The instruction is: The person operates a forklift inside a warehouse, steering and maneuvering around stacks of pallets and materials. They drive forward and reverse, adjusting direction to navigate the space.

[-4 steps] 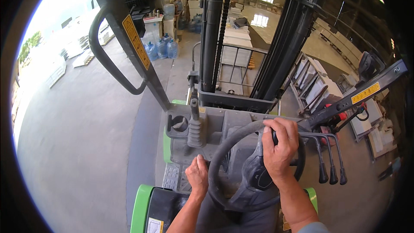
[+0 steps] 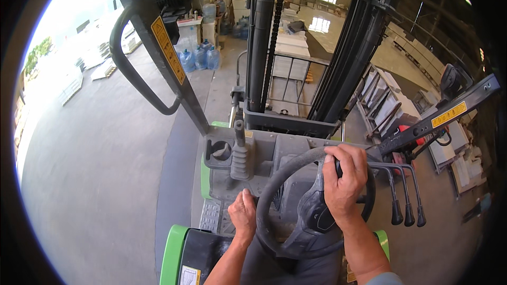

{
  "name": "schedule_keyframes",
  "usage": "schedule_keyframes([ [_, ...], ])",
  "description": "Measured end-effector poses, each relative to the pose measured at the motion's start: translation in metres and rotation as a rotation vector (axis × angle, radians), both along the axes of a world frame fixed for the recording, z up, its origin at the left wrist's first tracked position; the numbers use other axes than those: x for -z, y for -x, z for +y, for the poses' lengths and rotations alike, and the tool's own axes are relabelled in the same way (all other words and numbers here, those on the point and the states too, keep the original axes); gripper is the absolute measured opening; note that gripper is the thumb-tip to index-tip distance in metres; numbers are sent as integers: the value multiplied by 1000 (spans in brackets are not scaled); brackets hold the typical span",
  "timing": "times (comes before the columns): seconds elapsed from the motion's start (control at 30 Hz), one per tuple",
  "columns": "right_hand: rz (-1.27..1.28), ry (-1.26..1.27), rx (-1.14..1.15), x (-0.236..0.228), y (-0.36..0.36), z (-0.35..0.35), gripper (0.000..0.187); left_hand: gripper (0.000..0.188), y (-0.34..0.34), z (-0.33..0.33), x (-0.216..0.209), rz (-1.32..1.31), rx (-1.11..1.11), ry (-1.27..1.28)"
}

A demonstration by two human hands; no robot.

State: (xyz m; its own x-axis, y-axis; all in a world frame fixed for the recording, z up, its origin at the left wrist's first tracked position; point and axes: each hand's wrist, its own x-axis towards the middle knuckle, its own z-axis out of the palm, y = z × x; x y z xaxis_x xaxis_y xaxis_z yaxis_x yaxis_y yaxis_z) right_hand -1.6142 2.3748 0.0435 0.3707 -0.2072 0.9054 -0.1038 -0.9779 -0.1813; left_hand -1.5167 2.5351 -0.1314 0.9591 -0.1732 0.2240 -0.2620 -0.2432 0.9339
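I am seated at a forklift's controls. My right hand (image 2: pixel 346 182) is closed over the upper right of the black steering wheel (image 2: pixel 272 190), its fingers curled round a dark knob (image 2: pixel 338 168) at the rim. Left of the wheel, my left hand (image 2: pixel 243 215) is closed on a short dark stalk lever (image 2: pixel 255 200), mostly hidden by the fingers. Ahead of that hand stands an upright lever with a ribbed rubber boot (image 2: pixel 241 161), beside a round cup holder (image 2: pixel 219 151). Three black-knobbed levers (image 2: pixel 409 214) hang right of the wheel, untouched.
The dark lift mast (image 2: pixel 260 47) and load backrest (image 2: pixel 296 76) rise in front. Blue water bottles (image 2: pixel 200 58) stand ahead to the left. Stacked pale slabs on a rack (image 2: pixel 388 103) are at the right, and a white stack (image 2: pixel 291 53) lies beyond the mast.
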Motion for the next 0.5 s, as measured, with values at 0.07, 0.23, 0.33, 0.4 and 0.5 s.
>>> schedule_keyframes([
  [0.07, 1, -6, -3, 1, -1, 1, 23, 40, 0, 1, -2, 0, 3, -2],
  [0.23, 0, -15, -13, 3, -4, 2, 23, 39, -3, 3, -1, -22, -2, -16],
  [0.33, 1, -13, -16, 2, -4, 3, 23, 38, -3, 4, -2, 2, -2, -10],
  [0.4, -3, -22, -24, 3, -4, 5, 23, 37, -3, 5, -2, 17, -2, -3],
  [0.5, -6, -20, -15, 1, -3, 4, 23, 36, -2, 3, -1, 19, 14, 18],
])
